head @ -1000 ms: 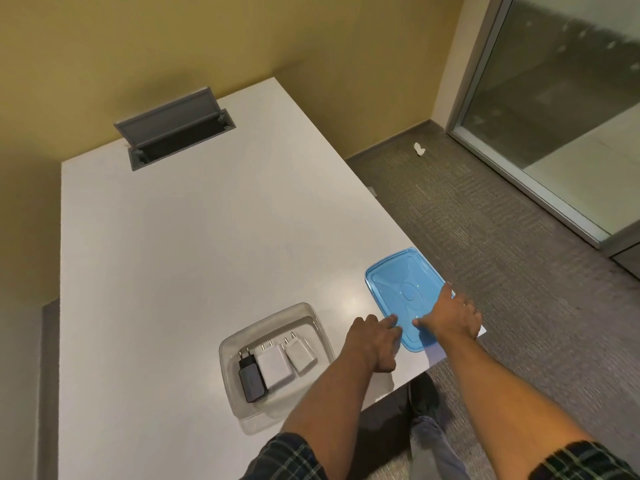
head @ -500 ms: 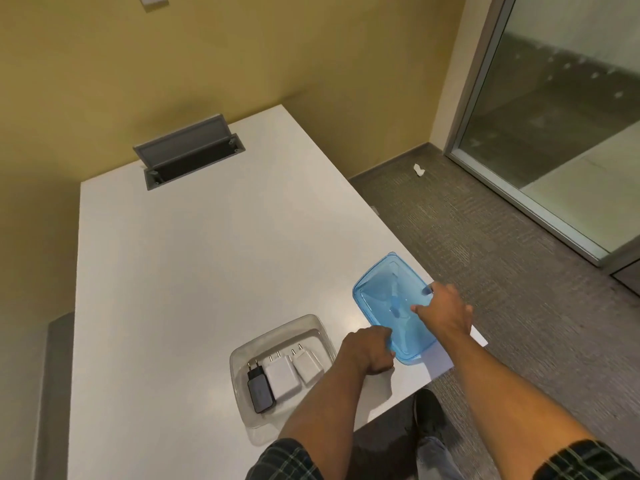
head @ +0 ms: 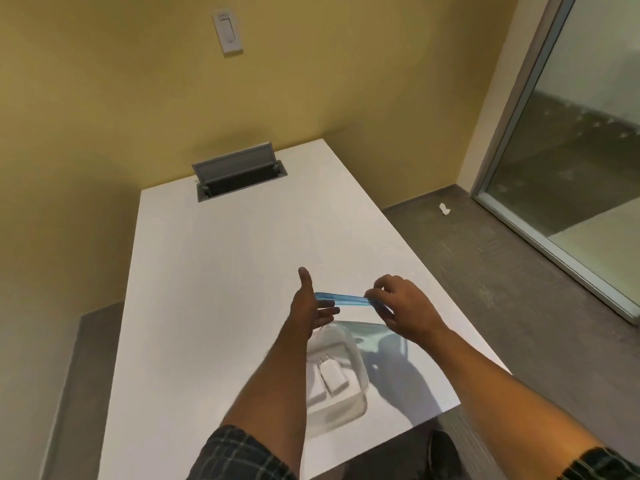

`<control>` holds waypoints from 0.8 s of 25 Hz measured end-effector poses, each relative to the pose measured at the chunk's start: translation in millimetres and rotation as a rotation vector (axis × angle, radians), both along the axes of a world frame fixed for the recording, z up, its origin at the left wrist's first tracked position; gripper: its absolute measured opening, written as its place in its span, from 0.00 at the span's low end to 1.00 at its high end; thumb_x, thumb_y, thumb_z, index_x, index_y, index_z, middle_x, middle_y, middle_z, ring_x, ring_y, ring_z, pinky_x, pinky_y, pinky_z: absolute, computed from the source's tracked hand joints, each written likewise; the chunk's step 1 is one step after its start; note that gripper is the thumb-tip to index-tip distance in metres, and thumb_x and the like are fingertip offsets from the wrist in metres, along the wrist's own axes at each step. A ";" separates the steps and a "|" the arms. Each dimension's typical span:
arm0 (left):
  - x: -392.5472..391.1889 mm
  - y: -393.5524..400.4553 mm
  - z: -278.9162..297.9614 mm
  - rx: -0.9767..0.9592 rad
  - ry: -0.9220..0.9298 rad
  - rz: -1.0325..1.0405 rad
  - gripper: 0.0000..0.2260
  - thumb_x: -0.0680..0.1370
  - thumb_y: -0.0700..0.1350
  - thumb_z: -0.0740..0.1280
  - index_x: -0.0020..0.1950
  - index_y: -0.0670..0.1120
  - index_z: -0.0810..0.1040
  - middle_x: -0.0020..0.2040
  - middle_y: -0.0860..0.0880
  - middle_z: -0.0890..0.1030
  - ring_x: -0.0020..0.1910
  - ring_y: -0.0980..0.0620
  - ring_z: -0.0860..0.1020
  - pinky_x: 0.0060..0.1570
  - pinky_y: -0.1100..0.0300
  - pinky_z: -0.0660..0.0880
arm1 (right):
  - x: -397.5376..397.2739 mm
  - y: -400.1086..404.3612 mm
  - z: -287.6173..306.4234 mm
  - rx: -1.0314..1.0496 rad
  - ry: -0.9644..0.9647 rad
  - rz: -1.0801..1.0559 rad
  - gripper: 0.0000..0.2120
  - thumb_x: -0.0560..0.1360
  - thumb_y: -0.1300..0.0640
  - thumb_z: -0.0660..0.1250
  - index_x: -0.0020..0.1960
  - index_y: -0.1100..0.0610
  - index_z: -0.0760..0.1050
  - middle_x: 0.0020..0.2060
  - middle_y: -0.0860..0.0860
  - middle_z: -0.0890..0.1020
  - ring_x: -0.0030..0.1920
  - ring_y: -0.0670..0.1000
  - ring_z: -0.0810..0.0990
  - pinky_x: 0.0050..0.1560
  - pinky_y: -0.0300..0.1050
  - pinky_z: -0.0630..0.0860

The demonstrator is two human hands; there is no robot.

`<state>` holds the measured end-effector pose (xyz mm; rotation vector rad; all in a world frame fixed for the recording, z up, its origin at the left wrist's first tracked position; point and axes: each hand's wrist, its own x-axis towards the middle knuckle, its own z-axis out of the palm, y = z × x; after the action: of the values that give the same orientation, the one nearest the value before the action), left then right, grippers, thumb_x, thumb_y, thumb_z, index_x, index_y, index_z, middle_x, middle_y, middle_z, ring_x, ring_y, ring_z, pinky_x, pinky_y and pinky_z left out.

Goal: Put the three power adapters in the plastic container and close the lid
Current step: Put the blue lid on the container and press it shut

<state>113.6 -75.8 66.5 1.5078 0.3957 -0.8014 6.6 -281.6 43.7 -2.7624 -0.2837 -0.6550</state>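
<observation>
The blue lid is in the air, seen nearly edge-on, above the far end of the clear plastic container. My right hand pinches its right end. My left hand is at its left end with thumb up and fingers spread, touching the edge. Inside the container lie two white power adapters. My left forearm hides the container's left part, so the black adapter is out of sight.
The white table has a grey cable hatch standing open at its far end. The table's right edge and near corner are close to the container. A glass door is at right, a wall switch on the yellow wall.
The lid has been lifted off the table at right and carried left over the container. Both hands rose with it. The camera tilted up.
</observation>
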 end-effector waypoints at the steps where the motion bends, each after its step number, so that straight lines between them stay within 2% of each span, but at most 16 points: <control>1: 2.1 18.1 0.9 0.006 0.013 0.014 0.26 0.83 0.64 0.57 0.61 0.41 0.71 0.47 0.35 0.84 0.33 0.45 0.85 0.38 0.54 0.81 | 3.9 13.0 2.8 -0.050 -0.049 0.076 0.07 0.77 0.59 0.67 0.54 0.54 0.81 0.47 0.54 0.81 0.38 0.58 0.77 0.35 0.48 0.73; 3: 2.1 49.6 -1.2 0.018 0.044 0.088 0.11 0.84 0.44 0.65 0.57 0.36 0.74 0.43 0.37 0.80 0.30 0.45 0.82 0.28 0.57 0.79 | 9.4 35.8 3.8 -0.125 -0.108 0.226 0.07 0.78 0.57 0.67 0.55 0.54 0.80 0.48 0.55 0.82 0.40 0.59 0.79 0.38 0.50 0.76; 4: 1.3 64.5 -3.3 0.026 0.066 0.131 0.05 0.83 0.38 0.65 0.55 0.35 0.75 0.43 0.37 0.79 0.32 0.44 0.81 0.28 0.55 0.79 | 11.1 44.3 2.7 -0.147 -0.095 0.299 0.09 0.78 0.54 0.68 0.57 0.53 0.80 0.51 0.55 0.82 0.43 0.59 0.80 0.42 0.51 0.77; 5: 0.1 78.7 -4.9 0.031 0.078 0.160 0.03 0.82 0.34 0.64 0.53 0.35 0.75 0.42 0.38 0.79 0.34 0.44 0.81 0.30 0.54 0.79 | 11.4 51.3 1.0 -0.149 -0.047 0.355 0.13 0.78 0.48 0.69 0.60 0.52 0.79 0.54 0.54 0.81 0.48 0.57 0.80 0.48 0.51 0.77; 7: -5.7 103.6 -6.3 0.009 0.079 0.170 0.04 0.82 0.33 0.62 0.54 0.36 0.76 0.38 0.42 0.82 0.29 0.47 0.82 0.28 0.58 0.78 | 7.1 59.7 -4.0 -0.055 0.140 0.369 0.30 0.74 0.32 0.67 0.70 0.48 0.74 0.63 0.48 0.78 0.61 0.51 0.77 0.60 0.48 0.74; 8: -9.7 114.3 -7.4 -0.006 0.069 0.172 0.06 0.82 0.33 0.61 0.57 0.38 0.77 0.39 0.43 0.82 0.26 0.49 0.82 0.26 0.61 0.77 | 4.3 62.6 -7.1 0.033 0.221 0.308 0.35 0.73 0.28 0.65 0.73 0.45 0.69 0.67 0.45 0.75 0.66 0.47 0.74 0.65 0.47 0.72; 10: -21.1 134.3 -12.9 -0.004 0.037 0.183 0.10 0.83 0.35 0.62 0.62 0.43 0.77 0.44 0.44 0.83 0.27 0.50 0.83 0.29 0.61 0.76 | -0.3 70.2 -18.1 0.248 0.295 0.085 0.33 0.76 0.30 0.63 0.76 0.43 0.64 0.70 0.42 0.71 0.69 0.45 0.70 0.70 0.49 0.69; 12: -35.3 148.3 -23.3 -0.021 0.033 0.222 0.12 0.83 0.36 0.63 0.65 0.47 0.76 0.46 0.43 0.83 0.32 0.48 0.83 0.34 0.59 0.77 | -1.8 77.5 -28.8 0.473 0.391 -0.161 0.28 0.79 0.35 0.61 0.76 0.44 0.65 0.68 0.44 0.73 0.65 0.46 0.74 0.68 0.48 0.71; 13: -43.3 152.5 -28.8 -0.038 0.045 0.252 0.12 0.84 0.36 0.63 0.65 0.48 0.76 0.46 0.43 0.83 0.34 0.48 0.82 0.35 0.59 0.77 | -1.7 81.0 -33.1 0.584 0.473 -0.225 0.26 0.80 0.36 0.61 0.74 0.44 0.67 0.65 0.44 0.76 0.61 0.46 0.78 0.64 0.49 0.74; 15: -58.7 156.9 -39.3 -0.026 0.058 0.296 0.10 0.83 0.36 0.63 0.61 0.48 0.78 0.45 0.43 0.83 0.33 0.48 0.82 0.35 0.58 0.75 | -1.7 87.5 -41.3 0.747 0.598 -0.241 0.21 0.79 0.39 0.64 0.69 0.46 0.73 0.52 0.46 0.82 0.48 0.49 0.85 0.52 0.46 0.79; 16: -66.5 158.0 -44.5 0.026 0.032 0.304 0.09 0.83 0.36 0.64 0.57 0.47 0.79 0.44 0.43 0.83 0.31 0.49 0.82 0.35 0.57 0.74 | -2.8 90.0 -44.8 0.774 0.619 -0.237 0.19 0.79 0.43 0.67 0.67 0.47 0.75 0.47 0.46 0.83 0.44 0.50 0.85 0.47 0.43 0.78; 18: -79.0 160.3 -55.4 0.264 -0.129 0.267 0.04 0.81 0.40 0.69 0.48 0.46 0.83 0.42 0.44 0.84 0.32 0.48 0.82 0.38 0.54 0.77 | -6.1 93.4 -49.7 0.756 0.631 -0.245 0.16 0.78 0.47 0.69 0.64 0.50 0.78 0.41 0.46 0.83 0.40 0.50 0.84 0.41 0.39 0.75; 20: -90.0 162.8 -60.6 0.522 -0.292 0.205 0.12 0.79 0.47 0.71 0.40 0.41 0.85 0.34 0.49 0.84 0.37 0.47 0.81 0.43 0.55 0.78 | -9.1 96.0 -51.0 0.693 0.643 -0.255 0.14 0.78 0.48 0.70 0.62 0.51 0.80 0.38 0.44 0.81 0.39 0.47 0.81 0.38 0.36 0.71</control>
<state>23.5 87.1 5.9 1.9976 0.5565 -0.3141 -2.5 -185.6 -7.3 -2.1771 0.3725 0.1112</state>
